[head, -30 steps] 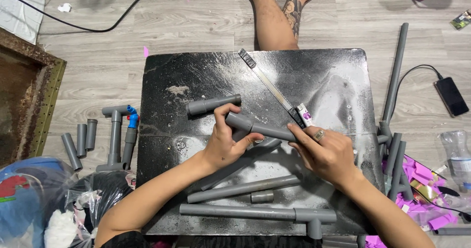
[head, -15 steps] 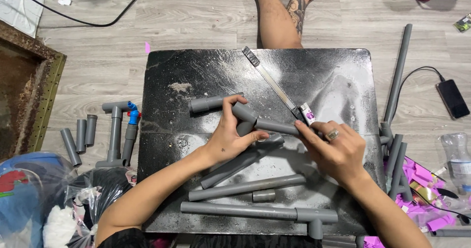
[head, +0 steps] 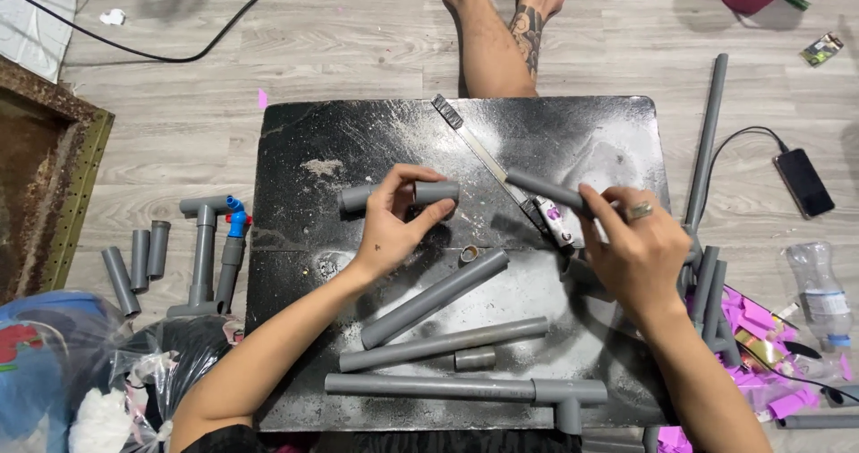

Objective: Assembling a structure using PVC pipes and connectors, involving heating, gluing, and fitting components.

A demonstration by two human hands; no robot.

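Observation:
On a black board (head: 295, 149) laid on the floor, my left hand (head: 394, 225) grips a short grey pipe piece (head: 434, 191), lifted a little near the board's middle. Behind it lies another short grey pipe (head: 356, 199). My right hand (head: 635, 252), with a ring on one finger, holds a separate grey pipe (head: 541, 187) tilted up to the left. Just under that pipe lies a hacksaw blade (head: 483, 153) with a white and purple handle end (head: 559, 225). A small ring-shaped offcut (head: 469, 254) sits between my hands.
Several longer grey pipes (head: 434, 298) and a tee joint (head: 565, 399) lie on the board's near half. Pipe assemblies with a blue valve (head: 234, 216) sit left. More pipes (head: 707, 140), a phone (head: 803, 182), a bottle (head: 821, 296) and purple scraps lie right. Another person's legs (head: 497, 41) are beyond the board.
The joined pipe has come apart: my left hand drew the short piece to the left, and my right hand keeps the other pipe on the right.

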